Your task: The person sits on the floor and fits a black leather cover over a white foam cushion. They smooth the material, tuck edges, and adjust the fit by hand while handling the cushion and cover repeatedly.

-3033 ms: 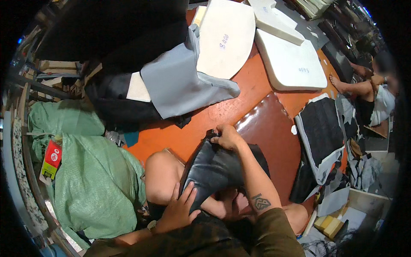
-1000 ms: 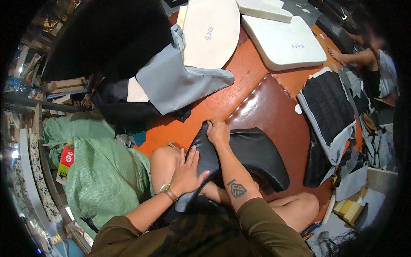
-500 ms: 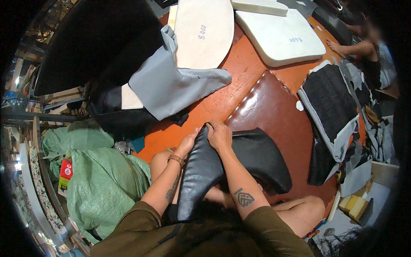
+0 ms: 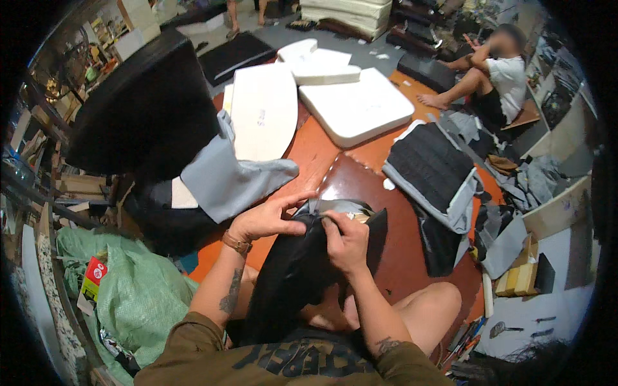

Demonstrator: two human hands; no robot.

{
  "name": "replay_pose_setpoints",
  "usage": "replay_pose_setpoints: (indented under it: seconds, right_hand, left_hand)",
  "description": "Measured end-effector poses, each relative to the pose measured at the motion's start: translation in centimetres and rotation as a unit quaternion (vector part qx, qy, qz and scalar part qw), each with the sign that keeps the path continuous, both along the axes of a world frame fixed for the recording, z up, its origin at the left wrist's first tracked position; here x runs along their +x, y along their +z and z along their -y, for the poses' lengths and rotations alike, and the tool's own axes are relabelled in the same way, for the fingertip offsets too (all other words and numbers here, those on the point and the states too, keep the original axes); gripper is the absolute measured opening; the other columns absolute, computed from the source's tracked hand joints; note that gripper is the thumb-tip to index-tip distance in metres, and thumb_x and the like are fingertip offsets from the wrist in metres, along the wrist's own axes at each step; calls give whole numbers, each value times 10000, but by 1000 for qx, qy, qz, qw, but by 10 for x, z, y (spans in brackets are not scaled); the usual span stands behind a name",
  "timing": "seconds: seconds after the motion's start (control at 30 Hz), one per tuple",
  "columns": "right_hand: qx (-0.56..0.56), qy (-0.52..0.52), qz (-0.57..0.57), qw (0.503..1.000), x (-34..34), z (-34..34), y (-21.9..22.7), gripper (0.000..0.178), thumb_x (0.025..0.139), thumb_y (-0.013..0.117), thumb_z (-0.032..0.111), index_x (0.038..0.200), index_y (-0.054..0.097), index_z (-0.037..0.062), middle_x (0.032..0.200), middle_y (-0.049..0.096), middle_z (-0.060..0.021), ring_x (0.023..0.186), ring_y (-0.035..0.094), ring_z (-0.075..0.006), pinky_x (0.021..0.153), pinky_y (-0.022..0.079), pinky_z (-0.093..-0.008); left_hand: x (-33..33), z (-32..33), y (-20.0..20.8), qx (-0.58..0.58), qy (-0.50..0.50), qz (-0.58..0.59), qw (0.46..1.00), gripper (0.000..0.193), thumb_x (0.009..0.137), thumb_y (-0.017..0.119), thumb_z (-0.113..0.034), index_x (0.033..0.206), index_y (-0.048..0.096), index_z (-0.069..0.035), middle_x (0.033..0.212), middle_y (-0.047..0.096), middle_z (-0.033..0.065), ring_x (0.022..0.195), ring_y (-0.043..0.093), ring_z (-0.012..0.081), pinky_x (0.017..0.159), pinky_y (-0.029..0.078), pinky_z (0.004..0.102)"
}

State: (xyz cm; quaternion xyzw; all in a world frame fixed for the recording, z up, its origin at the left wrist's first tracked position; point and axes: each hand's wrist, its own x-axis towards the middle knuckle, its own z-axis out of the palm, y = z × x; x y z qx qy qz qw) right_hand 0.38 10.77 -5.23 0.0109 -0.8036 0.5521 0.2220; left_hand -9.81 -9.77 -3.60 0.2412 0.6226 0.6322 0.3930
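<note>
A black, leather-like cover [image 4: 283,276] stands upright between my legs, its open end facing away from me and showing a pale grey lining. My left hand [image 4: 264,222] grips the left side of that end, thumb on the black face and index finger stretched along the far side. Close beside it, my right hand [image 4: 348,241] pinches the cover's upper edge, knuckles up and fingers bent. Whatever lies inside the cover is mostly hidden.
Ahead lie a grey fabric piece [image 4: 222,177], white foam pads [image 4: 357,106] and a black panel with grey edging [image 4: 431,164]. A green woven sack [image 4: 141,299] sits at my left. Hand tools [image 4: 467,341] lie at lower right; another person [image 4: 505,83] sits far right.
The black piece has turned, so its open end now shows. My right hand has moved lower and pinches its edge; my left thumb now presses its face. The view has tilted up.
</note>
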Motion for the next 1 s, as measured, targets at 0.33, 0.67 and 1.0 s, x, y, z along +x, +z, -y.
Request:
replay_pose_setpoints:
  seconds: [0.33,0.67,1.0]
  right_hand:
    - [-246,89,15,965,58,-2,-7,160,993,708,62,1127,772,2,1025,786,-130,962,710,-154,862,538,-297]
    - [-41,134,43,989,93,-36,45,230,898,800,122,1080,741,-5,1075,759,-147,1042,713,-249,958,535,-367]
    - [-53,132,5,990,72,-40,26,242,893,807,113,1096,727,7,1079,755,-103,1037,692,-201,973,523,-361]
  left_hand:
    - [67,-16,104,-229,-102,-369,895,588,823,936,-353,1285,718,-61,1205,743,111,1036,647,177,929,533,360]
    - [109,-24,105,-169,46,-430,886,362,799,943,-202,992,684,-38,931,691,89,899,630,219,818,518,381]
    - [90,-52,139,-339,-106,-435,827,470,766,943,-271,1082,766,28,979,740,193,895,718,314,808,551,420]
